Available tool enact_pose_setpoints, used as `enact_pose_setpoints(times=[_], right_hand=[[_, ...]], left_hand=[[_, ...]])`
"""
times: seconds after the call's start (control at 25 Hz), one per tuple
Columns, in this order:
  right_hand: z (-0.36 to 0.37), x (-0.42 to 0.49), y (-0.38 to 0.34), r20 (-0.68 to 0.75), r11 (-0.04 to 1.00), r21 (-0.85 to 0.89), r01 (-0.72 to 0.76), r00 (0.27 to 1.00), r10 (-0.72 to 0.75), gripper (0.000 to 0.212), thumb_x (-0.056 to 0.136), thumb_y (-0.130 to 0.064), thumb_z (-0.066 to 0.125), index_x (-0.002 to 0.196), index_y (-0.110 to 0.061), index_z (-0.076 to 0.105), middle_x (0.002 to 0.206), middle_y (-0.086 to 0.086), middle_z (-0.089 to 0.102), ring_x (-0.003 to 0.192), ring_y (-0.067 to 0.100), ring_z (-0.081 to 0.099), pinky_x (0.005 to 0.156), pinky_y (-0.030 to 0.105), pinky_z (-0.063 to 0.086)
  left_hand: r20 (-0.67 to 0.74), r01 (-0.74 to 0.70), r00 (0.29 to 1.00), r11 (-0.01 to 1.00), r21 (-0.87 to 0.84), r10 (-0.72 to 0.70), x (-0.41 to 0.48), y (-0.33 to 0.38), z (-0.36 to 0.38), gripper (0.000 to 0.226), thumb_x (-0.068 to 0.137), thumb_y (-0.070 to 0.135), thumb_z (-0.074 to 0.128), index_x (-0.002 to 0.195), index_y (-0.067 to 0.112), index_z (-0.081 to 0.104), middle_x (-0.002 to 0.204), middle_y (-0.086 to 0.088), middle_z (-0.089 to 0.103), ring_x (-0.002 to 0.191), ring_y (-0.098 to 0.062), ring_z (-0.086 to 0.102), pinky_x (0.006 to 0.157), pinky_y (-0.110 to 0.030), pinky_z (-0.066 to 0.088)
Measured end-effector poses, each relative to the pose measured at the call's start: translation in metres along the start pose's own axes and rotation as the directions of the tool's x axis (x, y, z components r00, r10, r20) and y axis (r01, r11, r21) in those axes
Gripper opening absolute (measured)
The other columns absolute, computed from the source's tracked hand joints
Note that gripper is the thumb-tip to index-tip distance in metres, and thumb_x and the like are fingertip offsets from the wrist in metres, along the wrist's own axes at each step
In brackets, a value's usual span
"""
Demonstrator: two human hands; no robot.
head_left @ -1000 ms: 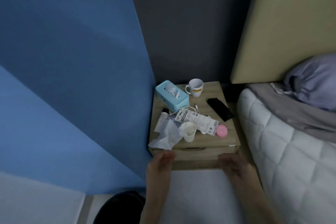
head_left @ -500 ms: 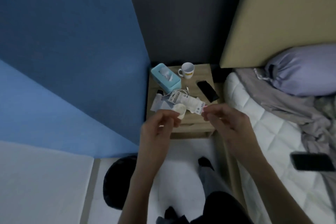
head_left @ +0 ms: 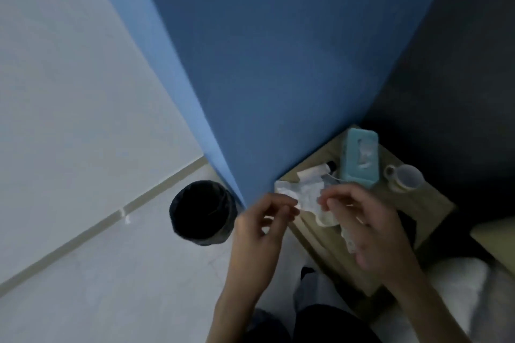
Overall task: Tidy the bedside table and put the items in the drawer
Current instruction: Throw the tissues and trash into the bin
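The wooden bedside table [head_left: 418,203] stands at the right, in the corner. On it are a teal tissue box [head_left: 362,159], a white mug [head_left: 407,178], a white tube [head_left: 312,172], a crumpled tissue [head_left: 301,192], a paper cup [head_left: 327,220] and a printed leaflet [head_left: 348,239]. My left hand [head_left: 262,223] hovers at the table's front corner, fingers loosely curled, tips beside the tissue. My right hand [head_left: 365,220] is over the cup and leaflet, fingertips at the tissue's edge. Blur hides whether it pinches anything.
A black bin [head_left: 202,211] stands on the pale floor left of the table, against the blue wall. The white bed [head_left: 459,287] lies at the lower right, with a beige headboard [head_left: 498,234] behind it. My dark trousers fill the bottom edge.
My view has swung left and down, bringing the bin and floor in. Both hands rose from the drawer front to the clutter at the table's front edge.
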State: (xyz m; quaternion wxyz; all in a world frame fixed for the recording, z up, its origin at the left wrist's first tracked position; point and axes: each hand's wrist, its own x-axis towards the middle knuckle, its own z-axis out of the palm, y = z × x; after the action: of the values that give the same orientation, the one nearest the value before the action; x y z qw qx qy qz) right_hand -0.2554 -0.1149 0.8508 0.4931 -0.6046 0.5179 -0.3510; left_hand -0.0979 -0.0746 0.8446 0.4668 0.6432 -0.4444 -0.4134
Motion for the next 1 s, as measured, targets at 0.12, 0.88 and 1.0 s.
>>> enact_pose_setpoints(times=[0.12,0.88,1.0], right_hand=[[0.036,0.010,0.016,0.176,0.997,0.006,0.080,0.981,-0.080,0.019,0.086,-0.013,0.060,0.085,-0.031,0.066,0.090,-0.008,0.072,0.087,0.008,0.067,0.079,0.024,0.052],[0.347,0.113,0.361,0.632,0.655,-0.484,0.581,0.750,-0.198,0.040,0.085,-0.011,0.055,0.125,-0.008,0.052,0.127,0.013,0.055,0.115,0.028,0.050,0.093,0.031,0.042],[0.393,0.146,0.412,0.747,0.514,-0.528,0.677,0.657,-0.099,0.049,0.082,-0.011,0.056,0.130,-0.007,0.045,0.132,0.011,0.050,0.125,0.025,0.041,0.103,0.034,0.037]], left_hand=[[-0.168,0.017,0.986,1.000,-0.016,-0.019,-0.014,-0.032,-0.014,0.021,0.089,0.008,0.055,0.081,0.023,0.068,0.078,0.007,0.071,0.078,-0.010,0.066,0.076,-0.029,0.053],[-0.557,0.402,0.818,0.835,0.374,-0.144,0.035,-0.462,-0.069,0.040,0.090,0.013,0.049,0.130,0.009,0.051,0.133,-0.009,0.055,0.123,-0.023,0.051,0.102,-0.035,0.042],[-0.452,0.468,0.862,0.700,0.540,-0.228,0.077,-0.516,-0.086,0.046,0.090,0.010,0.047,0.135,0.007,0.043,0.143,-0.010,0.044,0.136,-0.024,0.035,0.112,-0.037,0.031]])
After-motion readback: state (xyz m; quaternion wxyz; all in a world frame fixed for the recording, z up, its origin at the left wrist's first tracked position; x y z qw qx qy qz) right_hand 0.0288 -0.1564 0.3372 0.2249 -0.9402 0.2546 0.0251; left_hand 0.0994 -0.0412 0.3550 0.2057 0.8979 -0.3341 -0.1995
